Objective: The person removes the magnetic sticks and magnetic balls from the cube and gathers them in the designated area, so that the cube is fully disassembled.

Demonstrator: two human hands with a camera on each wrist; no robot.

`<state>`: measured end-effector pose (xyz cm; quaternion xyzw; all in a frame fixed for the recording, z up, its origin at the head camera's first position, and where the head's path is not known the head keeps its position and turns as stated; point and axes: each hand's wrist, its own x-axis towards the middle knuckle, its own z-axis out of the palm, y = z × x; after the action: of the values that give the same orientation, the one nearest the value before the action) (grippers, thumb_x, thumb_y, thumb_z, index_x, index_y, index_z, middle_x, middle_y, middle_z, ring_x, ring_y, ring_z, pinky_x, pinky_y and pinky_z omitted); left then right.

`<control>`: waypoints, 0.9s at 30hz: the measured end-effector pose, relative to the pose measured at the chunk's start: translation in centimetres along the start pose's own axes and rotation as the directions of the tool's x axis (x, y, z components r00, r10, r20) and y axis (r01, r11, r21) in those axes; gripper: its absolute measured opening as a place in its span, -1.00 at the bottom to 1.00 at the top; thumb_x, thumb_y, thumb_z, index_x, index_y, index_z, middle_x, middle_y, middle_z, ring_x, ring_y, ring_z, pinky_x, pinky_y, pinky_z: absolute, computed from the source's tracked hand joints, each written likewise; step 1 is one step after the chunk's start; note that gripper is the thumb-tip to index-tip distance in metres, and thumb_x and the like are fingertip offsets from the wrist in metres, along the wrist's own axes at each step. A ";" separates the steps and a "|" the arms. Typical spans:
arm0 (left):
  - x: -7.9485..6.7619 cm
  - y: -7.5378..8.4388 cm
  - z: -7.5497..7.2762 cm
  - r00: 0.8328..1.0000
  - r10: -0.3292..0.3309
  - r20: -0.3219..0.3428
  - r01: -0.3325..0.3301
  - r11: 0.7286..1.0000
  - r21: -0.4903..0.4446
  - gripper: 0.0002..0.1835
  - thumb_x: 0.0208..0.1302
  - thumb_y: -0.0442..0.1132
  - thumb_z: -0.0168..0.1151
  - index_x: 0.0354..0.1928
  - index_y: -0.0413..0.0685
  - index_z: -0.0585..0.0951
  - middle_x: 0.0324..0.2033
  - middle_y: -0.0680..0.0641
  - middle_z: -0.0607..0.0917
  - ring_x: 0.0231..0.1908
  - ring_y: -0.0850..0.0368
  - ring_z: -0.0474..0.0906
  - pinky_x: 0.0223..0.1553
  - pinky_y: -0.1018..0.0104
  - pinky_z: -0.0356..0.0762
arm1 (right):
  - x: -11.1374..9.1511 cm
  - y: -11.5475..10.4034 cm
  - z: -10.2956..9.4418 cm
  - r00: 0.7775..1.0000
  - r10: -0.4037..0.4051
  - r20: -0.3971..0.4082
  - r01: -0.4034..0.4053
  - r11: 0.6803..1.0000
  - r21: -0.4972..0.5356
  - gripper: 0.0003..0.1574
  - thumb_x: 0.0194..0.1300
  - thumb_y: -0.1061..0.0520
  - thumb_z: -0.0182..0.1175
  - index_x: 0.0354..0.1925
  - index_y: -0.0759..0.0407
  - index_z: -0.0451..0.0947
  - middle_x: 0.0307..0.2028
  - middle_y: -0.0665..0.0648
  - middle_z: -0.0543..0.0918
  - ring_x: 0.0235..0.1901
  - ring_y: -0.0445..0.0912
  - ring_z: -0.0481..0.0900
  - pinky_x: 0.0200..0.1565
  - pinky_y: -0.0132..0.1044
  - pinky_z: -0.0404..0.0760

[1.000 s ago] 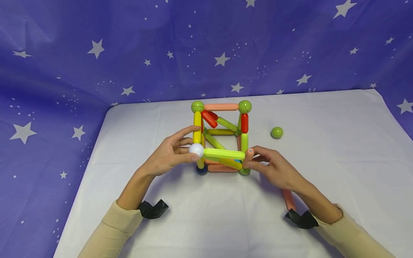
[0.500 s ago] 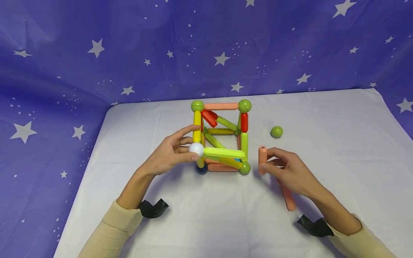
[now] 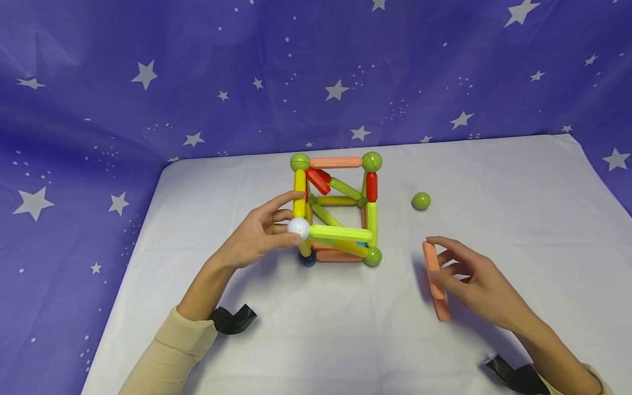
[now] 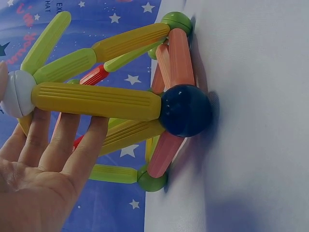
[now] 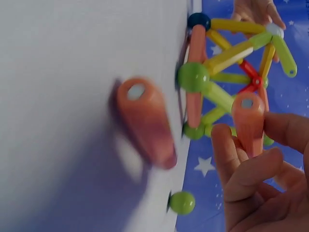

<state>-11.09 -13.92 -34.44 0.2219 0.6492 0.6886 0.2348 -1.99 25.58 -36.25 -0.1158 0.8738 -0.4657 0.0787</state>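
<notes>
A magnetic-stick frame built of coloured rods and balls stands in the middle of the table in the head view. My left hand (image 3: 254,236) steadies its near left upper corner, thumb on the white ball (image 3: 298,228) and index finger at the yellow rod (image 3: 299,195). From that ball a light green rod (image 3: 340,233) reaches right; its far end is free in the right wrist view. Below sits a dark blue ball (image 4: 186,111). Right of the frame, my right hand (image 3: 479,285) pinches an orange magnetic rod (image 3: 431,260) between thumb and fingers, raised above the table.
Another orange rod (image 5: 145,125) lies on the white tablecloth under my right hand. A loose green ball (image 3: 421,201) rests right of the frame. Behind the table hangs a purple cloth (image 3: 276,71) with stars.
My right hand has drawn the orange rod away from the frame's near right corner, rightward and toward me, over the lying orange rod. The left hand keeps its hold.
</notes>
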 end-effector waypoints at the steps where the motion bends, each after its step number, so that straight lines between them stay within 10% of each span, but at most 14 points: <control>1: 0.0 0.0 0.0 1.000 0.000 0.000 0.000 1.000 0.000 -0.10 0.19 -0.23 0.45 0.50 -0.11 0.17 0.14 -0.52 0.46 -0.07 -0.18 0.66 -0.03 0.12 0.61 | -0.2 0.3 -0.2 1.000 -0.004 -0.006 0.004 1.000 -0.028 -0.31 0.29 0.23 0.33 0.34 -0.01 0.38 -0.13 0.13 0.60 -0.35 -0.12 0.66 -0.46 -0.30 0.53; 10: 0.1 0.0 -0.1 1.000 -0.007 -0.006 0.007 1.000 0.016 -0.08 0.18 -0.18 0.47 0.50 -0.10 0.16 0.13 -0.47 0.50 -0.08 -0.14 0.67 -0.02 0.11 0.60 | -1.2 2.6 -1.6 0.989 0.123 0.076 -0.114 0.986 -0.119 -0.33 0.31 0.17 0.31 0.34 0.11 0.36 -0.23 0.12 0.56 -0.41 -0.14 0.57 -0.52 -0.30 0.49; 27: 0.1 -0.1 -0.1 1.000 -0.008 -0.001 0.008 1.000 0.008 -0.09 0.18 -0.24 0.46 0.50 -0.10 0.16 0.08 -0.34 0.58 -0.09 -0.15 0.67 -0.03 0.12 0.61 | -1.6 3.7 -1.2 0.984 0.087 0.157 -0.076 0.994 -0.080 -0.47 0.37 0.19 0.25 0.27 0.18 0.42 -0.33 0.06 0.54 -0.61 -0.14 0.51 -0.63 -0.31 0.47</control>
<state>-11.19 -13.97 -34.52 0.2199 0.6530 0.6852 0.2360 -1.25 29.00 -38.65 -0.1199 0.8852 -0.4188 0.1635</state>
